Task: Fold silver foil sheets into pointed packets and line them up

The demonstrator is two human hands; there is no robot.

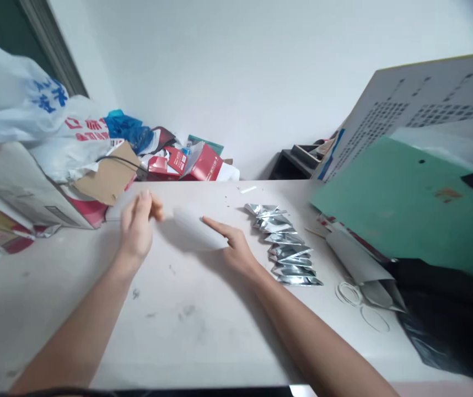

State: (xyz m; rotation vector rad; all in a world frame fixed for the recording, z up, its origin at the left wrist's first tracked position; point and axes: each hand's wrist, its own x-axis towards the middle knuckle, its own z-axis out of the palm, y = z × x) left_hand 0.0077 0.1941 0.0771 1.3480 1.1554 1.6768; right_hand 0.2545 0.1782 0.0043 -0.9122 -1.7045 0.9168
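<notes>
My right hand (pixel 238 248) is over the middle of the table, closed on a flat white piece (pixel 198 229), with the index finger stretched along it. Blur hides whether the piece is paper or a pouch. To its left, my left hand (pixel 136 229) is raised with the thumb up and the fingers loosely bent. Nothing shows in that hand, and its fingertips are smeared by motion. Several shiny silver foil packets (pixel 288 242) lie overlapped in a row, right of my right hand.
White plastic bags (pixel 75 132), brown cardboard (pixel 110 173) and red boxes (pixel 205 164) crowd the table's back left. Along the right are a green board (pixel 389 204), a rolled grey sheet (pixel 356 256), white rings (pixel 349 294) and a black bag (pixel 439 314). A wall bounds the back.
</notes>
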